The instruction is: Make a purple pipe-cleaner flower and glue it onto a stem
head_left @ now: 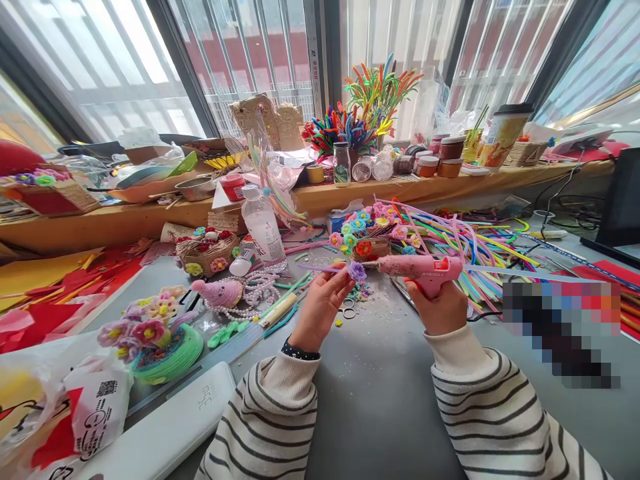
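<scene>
My right hand (pixel 441 307) is closed round the grip of a pink hot glue gun (pixel 419 268), whose nozzle points left. My left hand (pixel 320 301) pinches the stem of a small purple pipe-cleaner flower (pixel 357 271) right at the nozzle tip. Both hands hover over the grey table (pixel 380 393). A small pair of scissors (pixel 347 309) lies just beyond my left hand. Behind the flower sits a little basket of coloured pipe-cleaner flowers (pixel 367 235).
A heap of coloured pipe cleaners (pixel 465 240) spreads at the right. A water bottle (pixel 263 227), a pink knitted toy (pixel 220 292), pearl beads and a green flower basket (pixel 160 340) stand at the left. Jars and a cup (pixel 503 137) line the wooden sill.
</scene>
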A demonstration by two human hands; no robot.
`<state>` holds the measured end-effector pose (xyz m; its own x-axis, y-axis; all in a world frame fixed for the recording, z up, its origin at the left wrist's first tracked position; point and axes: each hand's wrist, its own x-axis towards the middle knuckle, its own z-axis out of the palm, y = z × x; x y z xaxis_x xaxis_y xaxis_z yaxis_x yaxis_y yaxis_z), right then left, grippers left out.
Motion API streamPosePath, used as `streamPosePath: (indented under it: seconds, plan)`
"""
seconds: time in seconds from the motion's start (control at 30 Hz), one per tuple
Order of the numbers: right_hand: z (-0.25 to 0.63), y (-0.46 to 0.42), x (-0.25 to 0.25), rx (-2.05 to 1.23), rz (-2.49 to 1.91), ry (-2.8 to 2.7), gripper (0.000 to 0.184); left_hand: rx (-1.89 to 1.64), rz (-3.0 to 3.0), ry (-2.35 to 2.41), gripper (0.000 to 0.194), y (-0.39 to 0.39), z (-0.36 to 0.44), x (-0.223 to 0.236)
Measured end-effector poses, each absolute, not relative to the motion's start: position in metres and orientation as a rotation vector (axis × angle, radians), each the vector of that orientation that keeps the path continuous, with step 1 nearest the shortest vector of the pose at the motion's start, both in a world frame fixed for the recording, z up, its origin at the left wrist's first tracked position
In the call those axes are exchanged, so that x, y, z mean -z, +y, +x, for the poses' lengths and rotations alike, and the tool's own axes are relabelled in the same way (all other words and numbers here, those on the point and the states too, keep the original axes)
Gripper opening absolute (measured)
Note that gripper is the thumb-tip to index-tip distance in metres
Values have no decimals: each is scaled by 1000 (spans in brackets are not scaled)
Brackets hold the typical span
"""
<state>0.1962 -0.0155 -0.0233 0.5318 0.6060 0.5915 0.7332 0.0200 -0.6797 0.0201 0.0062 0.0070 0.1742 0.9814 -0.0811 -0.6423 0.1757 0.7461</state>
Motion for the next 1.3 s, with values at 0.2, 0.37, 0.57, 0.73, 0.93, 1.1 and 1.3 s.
streamPosePath:
  seconds: [0.2,0.37,0.57,0.73,0.93,1.1,1.3]
  plan:
    - [198,-13,27,142,-1678,-1162,30,-1270,647,643,16,6,19,-6]
    - [194,-16,23,160,-1662,-1176,26,-1265,647,633,15,6,19,-6]
    - [197,-13,28,128,-1662,-1162,25,-1274,646,637,19,6,19,-7]
    - [199,-10,35,22,-1584,-1253,31,-1289,641,625,24,7,19,-5]
    - [198,-10,35,-87,-1542,-1247,31,-1318,612,643,24,7,19,-5]
    - [199,-10,36,-106,-1534,-1241,29,-1330,598,647,22,7,19,-8]
    - [197,-11,34,-12,-1565,-1236,33,-1338,584,659,18,7,19,-7]
